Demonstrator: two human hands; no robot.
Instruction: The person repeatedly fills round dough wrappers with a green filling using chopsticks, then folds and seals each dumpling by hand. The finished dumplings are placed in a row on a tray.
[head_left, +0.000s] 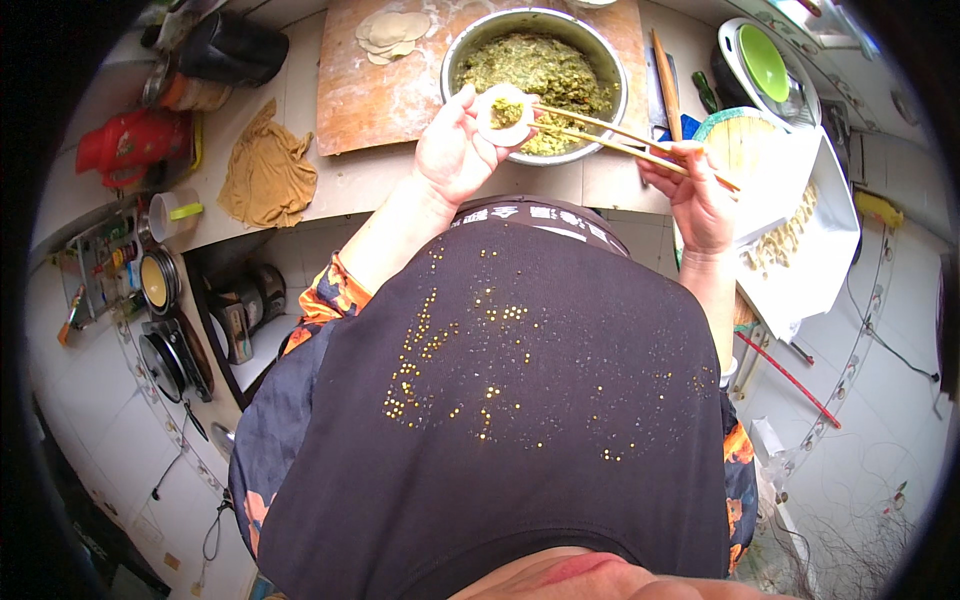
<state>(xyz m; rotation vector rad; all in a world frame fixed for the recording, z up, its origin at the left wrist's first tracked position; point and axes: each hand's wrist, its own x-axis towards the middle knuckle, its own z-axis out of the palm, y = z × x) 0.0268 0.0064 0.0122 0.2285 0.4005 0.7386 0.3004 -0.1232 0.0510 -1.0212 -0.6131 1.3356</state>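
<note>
My left hand (463, 146) holds a round dumpling wrapper (504, 136) with green filling on it, near the front rim of a metal bowl (621, 82). In my right hand (697, 187) is a pair of wooden chopsticks (615, 135), their tips at the wrapper's right edge. Chopped green filling (532, 64) lies in the bowl, which stands on a floured wooden board (375, 105). Several loose wrappers (391, 34) lie overlapping at the board's upper left.
A brown cloth (270, 176) lies left of the board. To the right are a wooden rolling pin (665, 82), a knife (655, 105), a white box (836, 232) with small pale pieces inside, and a green bowl (763, 64) in a white basin. A red jug (116, 146) stands far left.
</note>
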